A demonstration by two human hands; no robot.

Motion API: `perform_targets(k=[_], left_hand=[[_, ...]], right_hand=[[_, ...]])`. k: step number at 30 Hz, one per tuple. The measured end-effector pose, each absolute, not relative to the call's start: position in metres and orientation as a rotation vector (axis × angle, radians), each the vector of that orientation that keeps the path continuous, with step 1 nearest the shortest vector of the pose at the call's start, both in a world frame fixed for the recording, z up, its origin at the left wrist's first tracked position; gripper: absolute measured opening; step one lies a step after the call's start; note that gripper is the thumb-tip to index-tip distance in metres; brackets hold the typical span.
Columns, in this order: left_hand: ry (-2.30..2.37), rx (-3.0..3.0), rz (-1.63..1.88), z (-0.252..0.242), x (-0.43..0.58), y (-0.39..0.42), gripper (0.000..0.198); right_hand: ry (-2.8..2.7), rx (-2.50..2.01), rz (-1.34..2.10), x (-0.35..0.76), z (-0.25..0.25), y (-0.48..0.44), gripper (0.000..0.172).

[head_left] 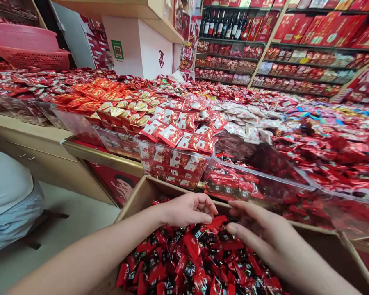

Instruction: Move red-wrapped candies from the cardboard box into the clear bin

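Red packets [192,246] lie just beneath the 2 hands [186,209] [266,231], both loosely half-curled

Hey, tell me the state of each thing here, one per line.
Left hand: fingers curled
Right hand: open, thumb and fingers apart
Cardboard box: open on top
Candies: wrapped, loosely piled
Front bin: heaped above its rim
Bin to its right: partly filled
Pink tubs: stacked
Bottles: upright

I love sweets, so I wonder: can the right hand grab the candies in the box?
Probably yes: the right hand is just over the candies, the box is open, and nothing seems to block its fingers.
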State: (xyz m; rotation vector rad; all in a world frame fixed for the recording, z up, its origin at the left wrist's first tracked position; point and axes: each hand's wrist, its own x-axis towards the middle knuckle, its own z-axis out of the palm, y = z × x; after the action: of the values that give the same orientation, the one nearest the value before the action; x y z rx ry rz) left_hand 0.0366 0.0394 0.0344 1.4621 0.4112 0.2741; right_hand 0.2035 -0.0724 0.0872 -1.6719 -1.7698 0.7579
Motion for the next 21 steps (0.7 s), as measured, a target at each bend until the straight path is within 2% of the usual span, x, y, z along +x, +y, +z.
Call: perform_targets(k=[3,5,10,16,21], left_hand=[[0.409,1.43,0.278,0.031,0.04,0.035,0.018],[0.428,1.444,0.274,0.03,0.043,0.032,0.019],[0.48,1.543,0.249,0.03,0.045,0.032,0.02],[0.492,1.388,-0.14,0.022,0.04,0.031,0.043],[0.604,1.232,-0.024,0.016,0.044,0.023,0.032]], right_hand=[[-1.588,-1.561,1.097,0.203,0.048,-0.069,0.023],[-1.499,-1.535,1.197,0.206,0.039,-0.066,0.021],[-1.328,-1.56,1.195,0.216,0.041,-0.067,0.024],[-1.048,-1.514,1.126,0.212,0.027,-0.068,0.026],[-1.039,-1.483,1.155,0.205,0.024,-0.069,0.024]])
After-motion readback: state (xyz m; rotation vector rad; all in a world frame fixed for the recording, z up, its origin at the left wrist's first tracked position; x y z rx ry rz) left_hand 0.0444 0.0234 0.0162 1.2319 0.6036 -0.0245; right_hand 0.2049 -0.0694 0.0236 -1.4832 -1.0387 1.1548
